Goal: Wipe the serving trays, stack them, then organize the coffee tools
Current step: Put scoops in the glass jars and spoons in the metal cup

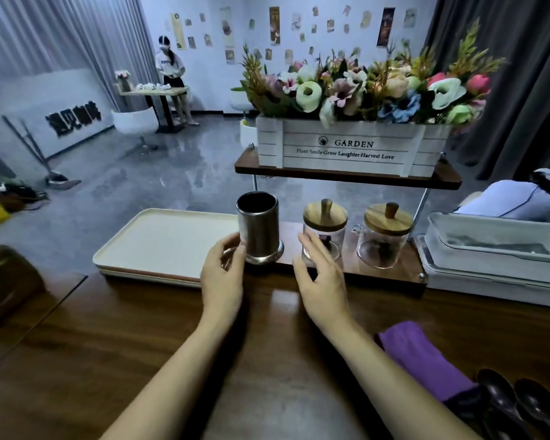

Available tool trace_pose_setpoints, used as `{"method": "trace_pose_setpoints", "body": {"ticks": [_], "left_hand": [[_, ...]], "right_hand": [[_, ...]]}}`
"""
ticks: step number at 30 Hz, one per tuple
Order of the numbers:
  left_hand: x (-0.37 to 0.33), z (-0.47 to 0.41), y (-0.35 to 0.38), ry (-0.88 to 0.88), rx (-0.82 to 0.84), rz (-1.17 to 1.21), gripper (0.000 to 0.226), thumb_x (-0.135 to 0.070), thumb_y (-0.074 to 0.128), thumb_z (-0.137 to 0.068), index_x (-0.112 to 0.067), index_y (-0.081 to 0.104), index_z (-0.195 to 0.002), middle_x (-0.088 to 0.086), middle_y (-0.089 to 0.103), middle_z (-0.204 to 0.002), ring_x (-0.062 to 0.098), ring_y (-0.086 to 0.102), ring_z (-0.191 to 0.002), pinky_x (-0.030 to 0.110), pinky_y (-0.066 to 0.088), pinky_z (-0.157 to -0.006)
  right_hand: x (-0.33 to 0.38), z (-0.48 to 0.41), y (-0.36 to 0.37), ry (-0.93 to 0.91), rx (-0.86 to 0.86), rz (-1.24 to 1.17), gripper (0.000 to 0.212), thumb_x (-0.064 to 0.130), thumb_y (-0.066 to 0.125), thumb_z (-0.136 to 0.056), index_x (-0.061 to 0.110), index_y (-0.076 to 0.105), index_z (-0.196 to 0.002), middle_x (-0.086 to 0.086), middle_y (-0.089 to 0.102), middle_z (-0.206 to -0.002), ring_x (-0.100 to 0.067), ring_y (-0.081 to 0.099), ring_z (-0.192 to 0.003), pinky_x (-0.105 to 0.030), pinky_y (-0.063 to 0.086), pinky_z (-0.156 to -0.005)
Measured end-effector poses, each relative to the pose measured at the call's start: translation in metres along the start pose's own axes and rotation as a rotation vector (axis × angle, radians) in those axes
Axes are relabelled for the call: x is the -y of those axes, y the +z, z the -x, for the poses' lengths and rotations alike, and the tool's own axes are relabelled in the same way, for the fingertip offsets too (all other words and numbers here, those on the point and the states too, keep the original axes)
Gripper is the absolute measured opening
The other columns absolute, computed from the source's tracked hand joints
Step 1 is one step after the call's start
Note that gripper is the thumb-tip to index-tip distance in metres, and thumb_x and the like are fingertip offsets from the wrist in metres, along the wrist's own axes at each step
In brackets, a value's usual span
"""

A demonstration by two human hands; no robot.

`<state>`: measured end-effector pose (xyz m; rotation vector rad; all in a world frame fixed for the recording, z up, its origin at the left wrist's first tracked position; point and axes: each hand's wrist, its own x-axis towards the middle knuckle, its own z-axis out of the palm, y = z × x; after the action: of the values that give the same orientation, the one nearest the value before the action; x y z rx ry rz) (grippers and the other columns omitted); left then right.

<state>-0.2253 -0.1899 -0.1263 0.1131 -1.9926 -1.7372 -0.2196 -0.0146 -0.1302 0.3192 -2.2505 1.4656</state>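
The left hand (pixel 223 271) curls its fingers and thumb round the lower left side of the metal cup (pixel 258 230). The right hand (pixel 323 274) hovers with straight, spread fingers just right of the cup and holds nothing; whether it touches the jar behind it I cannot tell.

The trays (pixel 159 239) lie stacked at the far left of the counter (pixel 267 360), so wiping and stacking look done. The step in hand appears to be organizing the coffee tools. The cup stands upright at the left end of the lower shelf (pixel 378 274), its base just beside the trays. The likely next move is to settle it there and then gather the spoons, which lie well apart at the near right edge.

Counted, largest first:
- Trays: one stack, whose edge shows three bands, so probably three.
- Flower box (pixel 346 147): one, on the upper shelf.
- White plastic box (pixel 489 246): one, at the right.
- Purple cloth (pixel 423 354): one.
- Metal cup: one.
- Glass jars with wooden lids: two, the near jar (pixel 326 217) and the far jar (pixel 383 246).
- Dark spoons (pixel 502 395): two clear, perhaps a third cut off by the frame.
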Motion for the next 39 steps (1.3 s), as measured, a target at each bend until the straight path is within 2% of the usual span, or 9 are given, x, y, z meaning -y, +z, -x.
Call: {"method": "trace_pose_setpoints", "body": {"ticks": [8, 14, 17, 20, 26, 28, 30, 32, 39], "left_hand": [[0.016, -0.053, -0.003, -0.054, 0.216, -0.100, 0.078, -0.028, 0.074, -0.093, -0.027, 0.032, -0.159, -0.017, 0.040, -0.144, 0.001, 0.041, -0.134, 0.020, 0.034, -0.108], [0.029, -0.082, 0.001, -0.071, 0.372, -0.089, 0.076, -0.023, 0.072, -0.095, -0.028, 0.032, -0.160, -0.024, 0.053, -0.139, -0.006, 0.052, -0.128, 0.026, 0.041, -0.112], [0.028, -0.086, -0.003, -0.058, 0.383, -0.082, 0.074, -0.031, 0.072, -0.089, -0.033, 0.039, -0.156, -0.033, 0.060, -0.131, -0.009, 0.057, -0.122, 0.028, 0.046, -0.108], [0.018, -0.075, -0.010, -0.032, 0.352, -0.047, 0.069, -0.022, 0.075, -0.092, -0.033, 0.045, -0.153, -0.030, 0.061, -0.132, -0.013, 0.056, -0.121, 0.026, 0.047, -0.106], [0.000, -0.015, -0.026, -0.026, 0.353, 0.019, 0.072, -0.012, 0.079, -0.087, -0.026, 0.048, -0.151, -0.015, 0.065, -0.136, 0.000, 0.059, -0.125, 0.020, 0.050, -0.103], [-0.003, 0.014, -0.025, -0.027, 0.381, 0.013, 0.075, -0.012, 0.081, -0.085, -0.025, 0.048, -0.151, -0.012, 0.066, -0.134, 0.001, 0.062, -0.122, 0.018, 0.050, -0.098], [-0.003, 0.044, -0.024, -0.037, 0.417, -0.007, 0.083, -0.033, 0.086, -0.079, -0.033, 0.047, -0.152, -0.009, 0.066, -0.135, 0.009, 0.063, -0.123, 0.030, 0.051, -0.104], [-0.004, 0.075, -0.021, -0.051, 0.462, -0.011, 0.087, -0.046, 0.083, -0.074, -0.041, 0.045, -0.151, -0.009, 0.064, -0.139, 0.012, 0.061, -0.126, 0.040, 0.049, -0.109], [-0.026, 0.180, 0.000, -0.030, 0.490, 0.017, 0.090, -0.046, 0.082, -0.071, -0.036, 0.043, -0.152, -0.022, 0.061, -0.138, 0.005, 0.059, -0.127, 0.034, 0.049, -0.108]], "right_hand": [[0.002, -0.052, 0.052, 0.318, 0.140, -0.252, 0.061, 0.026, 0.055, -0.103, 0.016, 0.029, -0.157, 0.002, 0.032, -0.162, -0.006, 0.027, -0.149, -0.035, 0.026, -0.123], [-0.006, -0.077, 0.061, 0.362, 0.133, -0.285, 0.072, 0.034, 0.066, -0.096, 0.025, 0.029, -0.157, 0.013, 0.037, -0.157, 0.002, 0.037, -0.136, -0.027, 0.032, -0.118], [-0.009, -0.080, 0.064, 0.352, 0.136, -0.306, 0.052, 0.027, 0.067, -0.095, 0.028, 0.051, -0.145, 0.016, 0.062, -0.136, 0.003, 0.054, -0.126, -0.029, 0.043, -0.112], [0.003, -0.072, 0.057, 0.296, 0.145, -0.345, 0.039, 0.012, 0.064, -0.097, 0.039, 0.059, -0.125, 0.025, 0.070, -0.117, 0.005, 0.060, -0.119, -0.016, 0.046, -0.098], [0.023, -0.014, 0.022, 0.255, 0.119, -0.348, 0.055, 0.017, 0.071, -0.093, 0.026, 0.054, -0.144, 0.016, 0.065, -0.133, -0.003, 0.056, -0.129, -0.029, 0.043, -0.111], [0.027, 0.014, 0.003, 0.259, 0.084, -0.326, 0.056, 0.016, 0.074, -0.091, 0.030, 0.055, -0.142, 0.032, 0.066, -0.120, 0.009, 0.057, -0.121, -0.017, 0.044, -0.104], [0.031, 0.041, -0.019, 0.249, 0.070, -0.316, 0.056, 0.009, 0.072, -0.090, 0.037, 0.052, -0.133, 0.048, 0.061, -0.105, 0.022, 0.054, -0.111, -0.002, 0.040, -0.093], [0.031, 0.068, -0.042, 0.250, 0.083, -0.302, 0.055, 0.007, 0.072, -0.089, 0.039, 0.052, -0.130, 0.044, 0.062, -0.110, 0.017, 0.056, -0.115, -0.005, 0.042, -0.095], [0.030, 0.154, -0.109, 0.297, 0.048, -0.350, 0.060, 0.002, 0.072, -0.087, 0.013, 0.054, -0.143, 0.015, 0.067, -0.129, -0.002, 0.059, -0.124, -0.011, 0.045, -0.096]]}}
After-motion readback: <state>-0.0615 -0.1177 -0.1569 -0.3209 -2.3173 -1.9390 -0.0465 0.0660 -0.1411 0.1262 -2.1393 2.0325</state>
